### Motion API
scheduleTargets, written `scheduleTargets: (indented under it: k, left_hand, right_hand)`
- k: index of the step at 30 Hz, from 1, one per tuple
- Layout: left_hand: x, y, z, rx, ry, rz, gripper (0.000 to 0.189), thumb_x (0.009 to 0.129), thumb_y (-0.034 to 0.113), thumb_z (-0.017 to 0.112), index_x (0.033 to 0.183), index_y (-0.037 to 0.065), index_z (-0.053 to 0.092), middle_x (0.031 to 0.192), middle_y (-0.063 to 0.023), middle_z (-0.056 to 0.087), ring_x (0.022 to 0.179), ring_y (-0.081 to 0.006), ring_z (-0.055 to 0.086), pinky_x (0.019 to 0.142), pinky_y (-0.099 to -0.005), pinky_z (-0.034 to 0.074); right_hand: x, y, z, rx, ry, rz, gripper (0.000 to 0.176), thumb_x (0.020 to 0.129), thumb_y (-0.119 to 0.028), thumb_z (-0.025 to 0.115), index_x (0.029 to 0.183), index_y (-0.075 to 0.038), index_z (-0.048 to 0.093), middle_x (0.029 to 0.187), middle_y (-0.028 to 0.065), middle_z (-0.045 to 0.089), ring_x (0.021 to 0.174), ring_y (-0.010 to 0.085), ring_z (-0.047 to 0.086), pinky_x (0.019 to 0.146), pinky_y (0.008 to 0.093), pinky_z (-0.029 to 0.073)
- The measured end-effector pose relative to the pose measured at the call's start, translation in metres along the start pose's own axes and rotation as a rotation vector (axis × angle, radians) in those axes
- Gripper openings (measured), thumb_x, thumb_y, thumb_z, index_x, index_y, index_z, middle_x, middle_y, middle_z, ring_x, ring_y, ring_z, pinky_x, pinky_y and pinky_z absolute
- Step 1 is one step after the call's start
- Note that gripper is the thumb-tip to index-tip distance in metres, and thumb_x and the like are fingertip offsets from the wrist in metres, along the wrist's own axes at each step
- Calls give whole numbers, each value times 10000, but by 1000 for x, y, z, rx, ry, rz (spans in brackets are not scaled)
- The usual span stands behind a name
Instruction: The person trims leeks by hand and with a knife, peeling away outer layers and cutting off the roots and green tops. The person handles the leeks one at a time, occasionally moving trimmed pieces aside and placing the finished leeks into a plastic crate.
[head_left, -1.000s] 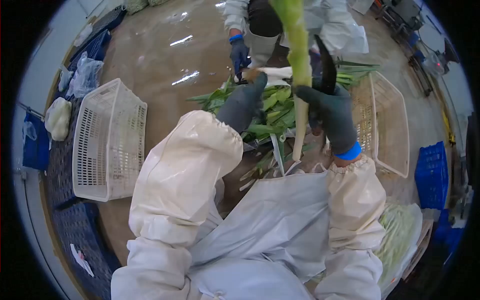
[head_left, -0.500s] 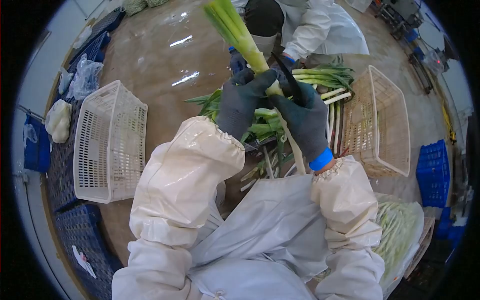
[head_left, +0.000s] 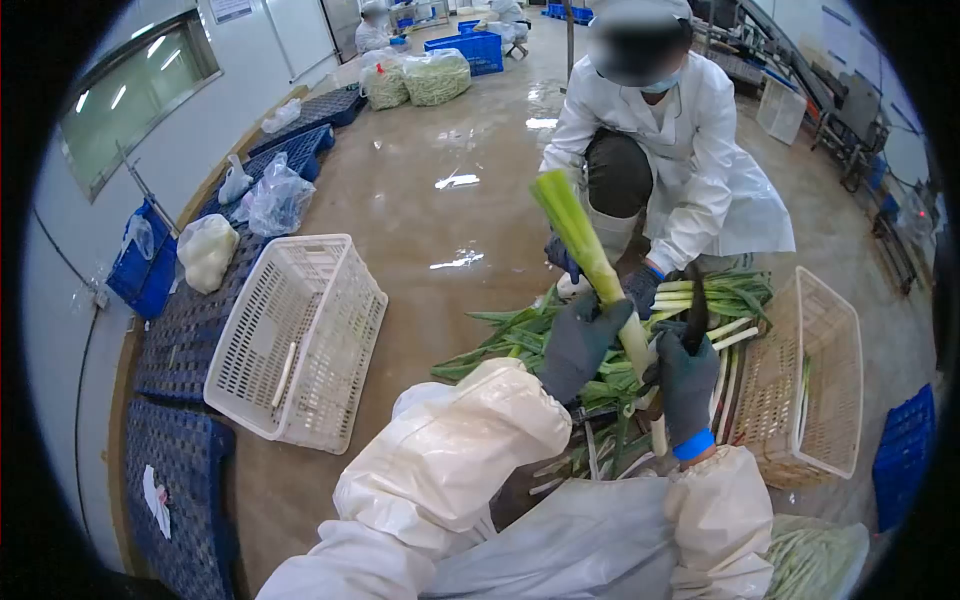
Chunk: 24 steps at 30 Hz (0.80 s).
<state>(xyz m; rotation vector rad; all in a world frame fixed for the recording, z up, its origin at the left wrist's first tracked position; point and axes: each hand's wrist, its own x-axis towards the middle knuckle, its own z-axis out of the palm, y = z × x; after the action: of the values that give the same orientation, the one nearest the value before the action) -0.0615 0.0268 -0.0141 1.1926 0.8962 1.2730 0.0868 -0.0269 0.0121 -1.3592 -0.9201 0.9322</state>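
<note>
L hand [head_left: 580, 345] closed round leek [head_left: 590, 240] mid-stalk; R hand [head_left: 688, 385] w/ dark curved blade [head_left: 697, 312]. Leek prob. light, firmish, slick if wet; best hold: pale shank.

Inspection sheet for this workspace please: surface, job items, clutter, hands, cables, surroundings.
Surface: brown floor, shiny, apparently wet.
Job items: leek, leafy heap below, dark curved blade.
Clutter: plastic bags on blue pallets, left side.
Hands: both gloved; left hand around leek, right hand holding blade.
Cables: thin dark line on left wall, possibly a cable.
Surroundings: co-worker crouching opposite; white crates either side.
</note>
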Motion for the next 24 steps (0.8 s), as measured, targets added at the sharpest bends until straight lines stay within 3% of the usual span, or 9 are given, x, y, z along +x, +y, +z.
scheduleTargets:
  k: [4,10,15,17,19,22,23,24]
  left_hand:
    - [6,5,-7,-282,-28,-110,312,929,242,585,1101,-19,579,1014,-115,628,905,-200,638,837,-326,527]
    - [16,3,-21,-359,26,-118,333,915,269,602,1084,-15,567,977,-119,632,883,-217,647,819,-345,546]
    - [34,4,-68,-380,329,-57,285,937,243,549,1030,-26,559,932,-152,629,837,-250,652,738,-355,568]
    - [32,9,-82,-320,414,-14,272,942,233,535,1009,-30,558,924,-164,626,834,-258,651,717,-351,571]
    - [39,2,-95,-309,446,74,272,944,229,530,1008,-34,548,921,-173,623,820,-268,652,696,-353,576]
    - [38,-2,-88,-287,585,91,226,940,187,529,997,-31,514,900,-177,618,761,-283,653,650,-369,580]
    - [40,-1,-86,-269,616,99,184,930,161,547,979,-14,515,880,-163,612,762,-278,653,637,-370,576]
    - [41,-2,-90,-232,586,95,170,922,150,561,979,-4,515,871,-155,606,747,-275,649,644,-373,579]
  right_hand:
    - [11,-1,-14,205,-101,43,212,889,-156,564,1012,0,638,673,12,581,466,96,501,423,236,412]
    - [4,-33,-26,376,-127,101,220,921,-207,535,1033,-33,609,574,-26,464,455,82,468,427,220,399]
    - [40,-42,-88,579,-2,-94,167,928,-220,576,998,-70,586,584,-54,451,456,50,434,410,206,366]
    - [60,-35,-132,668,-68,-163,192,950,-201,555,1046,-36,573,628,-62,437,496,32,399,424,195,333]
    - [63,-38,-158,581,-14,-244,224,966,-198,536,1086,-11,562,658,-57,418,548,39,405,476,194,357]
    - [59,-45,-176,542,226,-314,246,975,-186,521,1126,6,549,671,-54,401,602,47,422,540,198,388]
    - [68,-36,-202,599,123,-338,245,978,-191,521,1118,7,557,677,-44,411,635,58,442,588,207,414]
    - [62,-40,-197,550,150,-396,244,976,-193,526,1115,5,564,684,-38,430,629,62,451,586,210,420]
